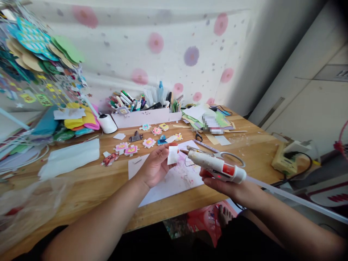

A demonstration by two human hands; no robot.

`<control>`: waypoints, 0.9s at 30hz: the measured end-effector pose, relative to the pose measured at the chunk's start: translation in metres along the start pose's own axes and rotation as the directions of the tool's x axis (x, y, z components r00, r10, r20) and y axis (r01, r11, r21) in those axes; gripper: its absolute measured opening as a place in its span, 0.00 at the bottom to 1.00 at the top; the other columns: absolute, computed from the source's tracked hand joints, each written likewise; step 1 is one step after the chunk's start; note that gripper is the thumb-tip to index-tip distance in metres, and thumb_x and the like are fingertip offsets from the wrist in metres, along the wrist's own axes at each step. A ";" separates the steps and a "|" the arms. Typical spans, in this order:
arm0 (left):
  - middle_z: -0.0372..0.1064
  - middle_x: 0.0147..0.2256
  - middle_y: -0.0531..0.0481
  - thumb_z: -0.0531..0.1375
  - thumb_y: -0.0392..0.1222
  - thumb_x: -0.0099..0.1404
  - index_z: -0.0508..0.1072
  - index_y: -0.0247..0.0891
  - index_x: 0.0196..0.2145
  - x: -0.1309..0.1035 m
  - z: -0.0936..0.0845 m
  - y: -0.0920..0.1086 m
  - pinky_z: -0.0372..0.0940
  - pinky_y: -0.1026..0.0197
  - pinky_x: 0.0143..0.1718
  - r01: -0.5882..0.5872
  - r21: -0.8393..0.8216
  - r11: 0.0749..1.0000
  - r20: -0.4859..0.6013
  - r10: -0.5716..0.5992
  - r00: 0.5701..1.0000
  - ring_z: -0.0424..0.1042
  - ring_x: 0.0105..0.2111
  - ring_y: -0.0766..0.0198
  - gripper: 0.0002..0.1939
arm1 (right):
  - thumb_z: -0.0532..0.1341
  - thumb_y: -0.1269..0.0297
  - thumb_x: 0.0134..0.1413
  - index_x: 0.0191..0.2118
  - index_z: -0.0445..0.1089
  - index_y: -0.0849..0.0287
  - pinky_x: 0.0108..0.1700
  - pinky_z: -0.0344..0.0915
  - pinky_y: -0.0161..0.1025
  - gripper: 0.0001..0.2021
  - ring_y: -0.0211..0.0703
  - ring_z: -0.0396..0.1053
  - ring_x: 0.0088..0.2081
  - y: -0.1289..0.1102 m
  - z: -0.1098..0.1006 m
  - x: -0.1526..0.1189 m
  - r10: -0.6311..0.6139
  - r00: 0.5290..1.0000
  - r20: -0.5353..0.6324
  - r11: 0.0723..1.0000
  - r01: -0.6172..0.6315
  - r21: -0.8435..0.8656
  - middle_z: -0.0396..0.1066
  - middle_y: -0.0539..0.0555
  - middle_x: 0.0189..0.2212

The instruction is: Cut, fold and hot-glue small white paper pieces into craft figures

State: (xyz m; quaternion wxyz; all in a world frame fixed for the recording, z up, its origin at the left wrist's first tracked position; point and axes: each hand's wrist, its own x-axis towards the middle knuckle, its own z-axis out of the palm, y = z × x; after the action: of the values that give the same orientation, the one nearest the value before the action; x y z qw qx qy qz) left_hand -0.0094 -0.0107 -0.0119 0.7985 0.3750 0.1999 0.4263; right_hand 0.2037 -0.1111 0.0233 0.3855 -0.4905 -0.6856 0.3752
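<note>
My left hand (157,166) pinches a small white paper piece (173,155) upright over a white sheet (163,188) stained pink. My right hand (225,186) is wrapped round a white hot glue gun (214,164) with a red patch and a long clear glue stick out of its back. The gun's nozzle points left and is close to the paper piece; whether they touch is hard to tell. Beyond my left hand lie several small paper figures, among them a pink one (149,142), a blue one (162,140) and a dark one (135,136).
Scissors (231,156) lie behind the glue gun. A white box (144,117) of pens stands at the back. Paper scraps (194,113) are piled at the back right. White paper (72,157) and a clear plastic bag (32,203) are at left; a power strip (281,159) is at right.
</note>
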 end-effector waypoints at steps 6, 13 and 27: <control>0.76 0.36 0.49 0.70 0.45 0.49 0.75 0.37 0.42 -0.004 0.003 0.002 0.70 0.63 0.35 0.019 -0.056 0.998 0.055 -0.016 0.998 0.74 0.35 0.63 0.22 | 0.61 0.64 0.51 0.32 0.68 0.57 0.35 0.67 0.42 0.04 0.45 0.69 0.34 -0.003 0.008 0.001 -0.001 1.000 -0.024 0.997 -0.001 -0.072 0.71 0.53 0.30; 0.75 0.37 0.50 0.69 0.45 0.50 0.76 0.38 0.41 0.003 -0.031 0.063 0.70 0.61 0.34 -0.314 0.176 0.933 -0.073 0.330 0.941 0.72 0.34 0.63 0.19 | 0.63 0.63 0.49 0.33 0.68 0.56 0.29 0.66 0.38 0.05 0.41 0.68 0.30 0.000 0.003 0.000 0.032 0.995 -0.096 0.999 -0.033 -0.016 0.70 0.51 0.29; 0.72 0.40 0.49 0.67 0.37 0.53 0.73 0.41 0.45 -0.002 -0.055 0.070 0.65 0.63 0.35 -0.049 0.488 0.871 -0.158 0.144 0.977 0.71 0.35 0.64 0.19 | 0.63 0.62 0.50 0.34 0.69 0.55 0.31 0.66 0.39 0.06 0.45 0.70 0.32 0.006 -0.002 0.003 0.115 0.992 -0.057 0.993 -0.116 -0.007 0.71 0.52 0.29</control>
State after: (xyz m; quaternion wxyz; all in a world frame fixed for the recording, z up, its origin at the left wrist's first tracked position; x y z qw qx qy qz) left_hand -0.0829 0.0360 0.0074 0.6349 0.5291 0.3556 0.4365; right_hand 0.2071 -0.1061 0.0194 0.3800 -0.5418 -0.6467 0.3791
